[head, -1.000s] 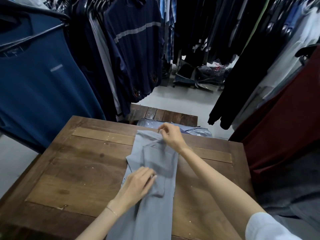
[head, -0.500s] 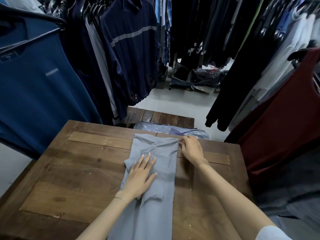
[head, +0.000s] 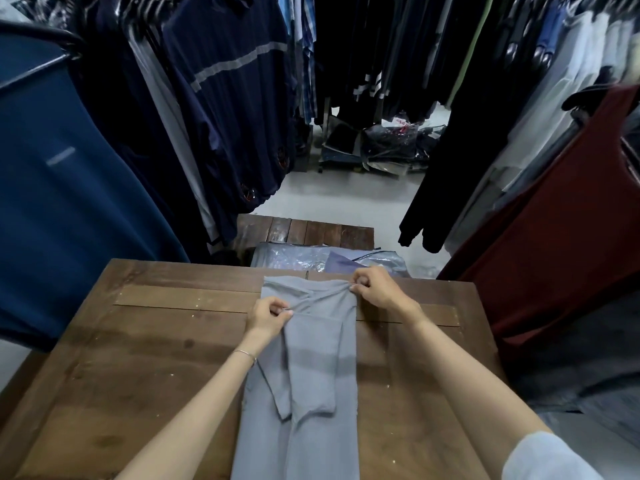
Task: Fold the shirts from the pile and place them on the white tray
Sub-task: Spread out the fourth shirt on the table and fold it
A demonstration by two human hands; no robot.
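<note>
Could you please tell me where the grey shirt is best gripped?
Pinch the grey shirt at its far end, one corner per hand, coming from above. It lies flat as a long narrow strip on the table, so that end should lift evenly. The left hand and right hand pinch near there.

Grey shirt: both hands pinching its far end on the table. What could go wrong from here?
1. The left hand and right hand pinch only the far end of the grey shirt; the folded-in sleeve lies loose and may slide out if lifted.
2. The near end runs out of frame, so it could drag on the wooden table and skew the fold.
</note>
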